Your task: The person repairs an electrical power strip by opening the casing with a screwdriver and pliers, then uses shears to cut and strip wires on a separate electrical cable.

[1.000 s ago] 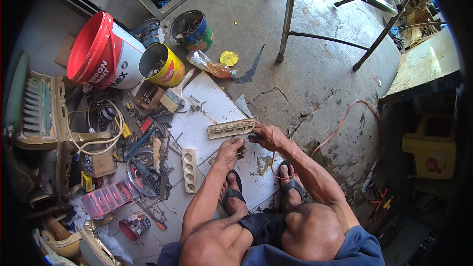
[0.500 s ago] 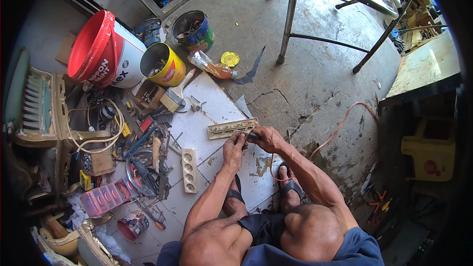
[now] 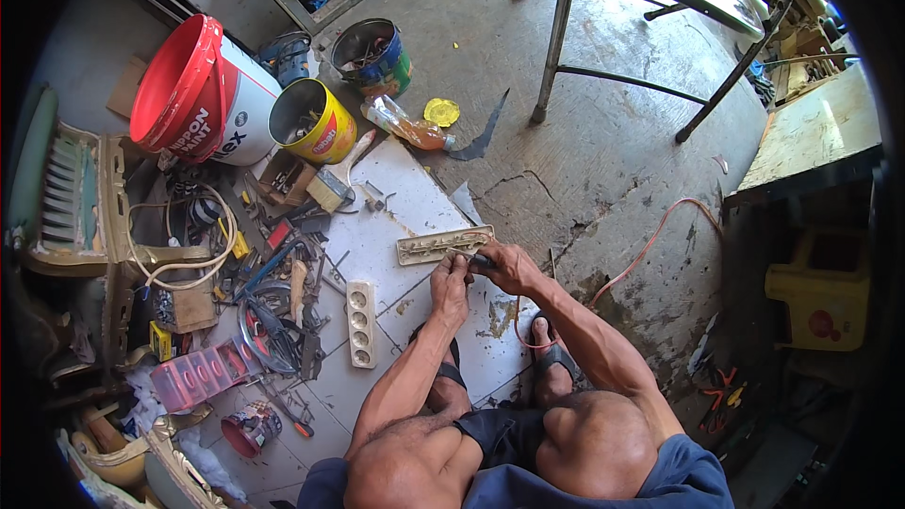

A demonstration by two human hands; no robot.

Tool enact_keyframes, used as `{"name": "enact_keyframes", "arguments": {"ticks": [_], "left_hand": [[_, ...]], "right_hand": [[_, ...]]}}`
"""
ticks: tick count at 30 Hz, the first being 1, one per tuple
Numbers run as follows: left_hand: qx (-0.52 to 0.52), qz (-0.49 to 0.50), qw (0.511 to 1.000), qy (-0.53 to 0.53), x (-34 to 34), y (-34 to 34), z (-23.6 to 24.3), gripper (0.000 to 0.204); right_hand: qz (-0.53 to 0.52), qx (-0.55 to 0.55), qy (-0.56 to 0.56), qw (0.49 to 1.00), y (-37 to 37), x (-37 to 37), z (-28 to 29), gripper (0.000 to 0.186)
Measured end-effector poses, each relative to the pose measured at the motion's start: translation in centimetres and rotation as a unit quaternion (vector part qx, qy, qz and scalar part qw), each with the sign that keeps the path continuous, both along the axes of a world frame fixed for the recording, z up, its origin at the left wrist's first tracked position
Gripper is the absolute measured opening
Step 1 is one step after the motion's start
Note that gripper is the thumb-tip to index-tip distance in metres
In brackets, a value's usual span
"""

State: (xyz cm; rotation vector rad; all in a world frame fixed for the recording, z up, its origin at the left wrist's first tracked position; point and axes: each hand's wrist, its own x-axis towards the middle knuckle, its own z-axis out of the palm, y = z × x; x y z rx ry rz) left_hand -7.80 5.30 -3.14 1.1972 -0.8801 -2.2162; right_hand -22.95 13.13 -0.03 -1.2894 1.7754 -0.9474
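White block capitals run across the red part of the large paint bucket (image 3: 226,99), and bigger dark letters with a round emblem stand on its white wall. The yellow can (image 3: 334,134) bears pale lettering on a red label. Print on the blue-green can (image 3: 390,72) and the small cup (image 3: 261,425) is too small to read.

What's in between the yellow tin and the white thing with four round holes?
In the head view, a paintbrush lies beside the yellow tin; after it, pale tile leads to the four-holed strip.
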Motion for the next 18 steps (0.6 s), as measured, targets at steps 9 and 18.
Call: {"name": "enact_keyframes", "arguments": {"ticks": [9, 18], "left_hand": [[0.144, 0.030, 0.988, 0.042, 0.4, -0.3, 2.8, 0.013], [0.083, 0.027, 0.996, 0.008, 0.8, 0.3, -0.1, 0.007]], "right_hand": [[-0.047, 0.012, -0.035, 0.998, 0.1, 0.2, -0.2, 0.024], [-0.053, 0.050, -0.050, 0.996, 0.1, 2.0, 0.5, 0.024]]}}
